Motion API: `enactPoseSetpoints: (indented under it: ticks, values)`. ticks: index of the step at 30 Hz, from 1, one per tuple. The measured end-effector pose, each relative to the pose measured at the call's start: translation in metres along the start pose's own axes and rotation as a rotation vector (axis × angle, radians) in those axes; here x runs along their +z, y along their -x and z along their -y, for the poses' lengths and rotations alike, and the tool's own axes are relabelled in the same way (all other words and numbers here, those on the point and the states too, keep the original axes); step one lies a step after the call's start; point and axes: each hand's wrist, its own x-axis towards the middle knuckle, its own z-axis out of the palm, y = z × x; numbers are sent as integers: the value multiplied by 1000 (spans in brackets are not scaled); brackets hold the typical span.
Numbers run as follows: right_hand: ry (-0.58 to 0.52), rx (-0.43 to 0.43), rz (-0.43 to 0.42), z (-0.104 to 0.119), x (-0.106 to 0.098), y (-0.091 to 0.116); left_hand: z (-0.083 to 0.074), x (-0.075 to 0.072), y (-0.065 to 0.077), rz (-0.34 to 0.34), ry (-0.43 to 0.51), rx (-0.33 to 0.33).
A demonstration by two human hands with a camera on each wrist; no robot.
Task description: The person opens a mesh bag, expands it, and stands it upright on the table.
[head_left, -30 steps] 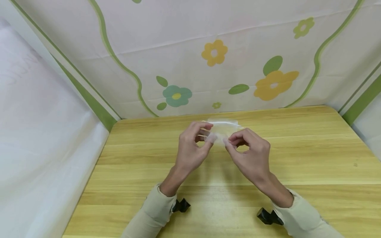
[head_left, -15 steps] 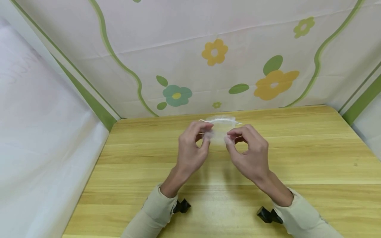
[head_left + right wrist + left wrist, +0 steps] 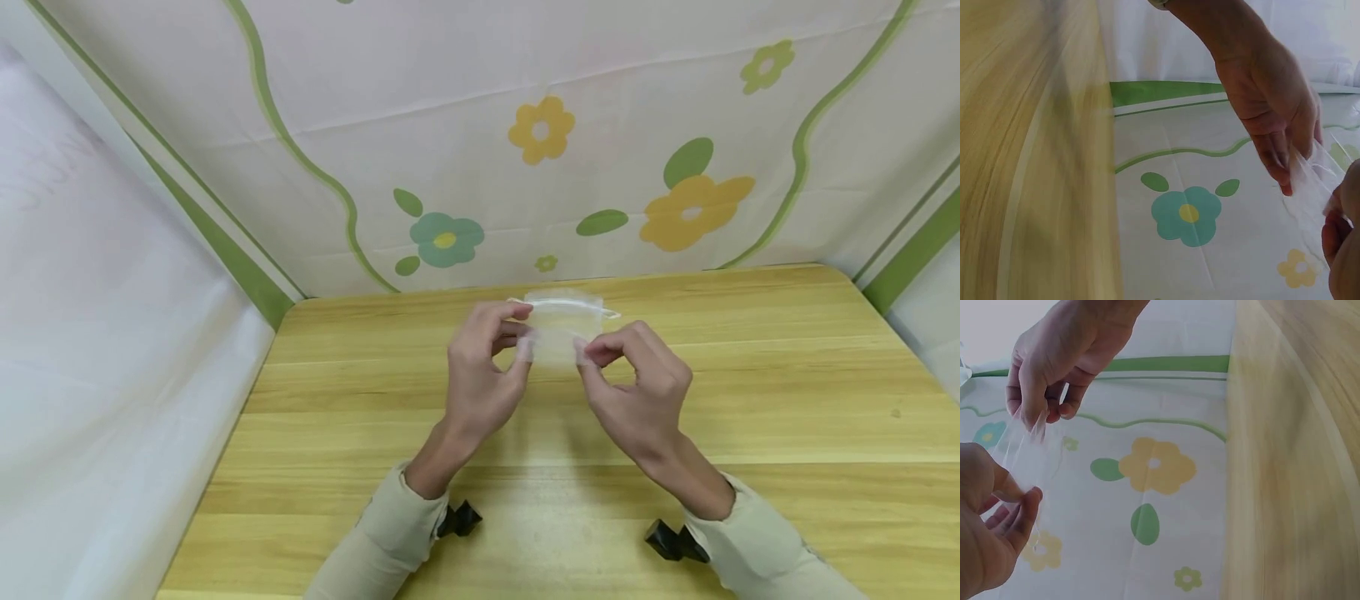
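A small sheer white drawstring bag [image 3: 564,323] is stretched between my two hands, its cord running along the far edge. My left hand [image 3: 483,367] pinches its left side between thumb and fingers, with the index finger lying near the cord. The near right corner is pinched by my right hand [image 3: 637,387], thumb against fingertips. In the left wrist view the bag [image 3: 1025,453] is pulled into folds below the right hand's fingers. The right wrist view shows the thin fabric [image 3: 1311,187] spanning both hands, seen through against the backdrop.
Beneath the hands is a wooden table [image 3: 337,433] with a light grain. Behind it hangs a white cloth [image 3: 450,142] printed with flowers, and another white sheet [image 3: 112,333] hangs at left. Dark mounts [image 3: 675,542] stick out from both sleeves.
My right hand has moved slightly right, and the hands are a little farther apart. The bag now spreads flatter between them; both hands keep hold of it throughout.
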Motion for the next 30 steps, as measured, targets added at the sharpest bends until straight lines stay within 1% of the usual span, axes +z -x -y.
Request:
enactPoseSetpoints:
  ticks: [2, 4, 7, 10, 12, 15, 19, 22, 25, 30]
  values:
    - [17, 7, -9, -1, 0, 1, -1, 1, 0, 11, -5, 25]
    - [16, 9, 2, -1, 1, 1, -2, 2, 1, 10, -8, 32]
    - [-27, 18, 58, -2, 0, -1, -1, 2, 1, -9, 0, 9]
    - [-103, 42, 115, -4, -2, -4, 0, 0, 0, -15, 12, -22]
    - [-135, 62, 124, -5, -3, -5, 0, -2, -1, -8, 13, -29]
    - [-118, 80, 95, -5, -4, -6, -1, -4, -1, 10, 21, -21]
    - [-45, 75, 22, -4, -6, -6, -1, -5, -1, 39, 25, -14]
    - [-27, 69, -14, -4, -6, -6, -1, -6, -1, 48, 16, -20]
    - [-47, 53, 0, -4, -5, -6, -1, -6, -2, 20, 1, -17]
    - [-126, 14, 109, -5, -4, -6, 0, -6, -3, -65, -33, 0]
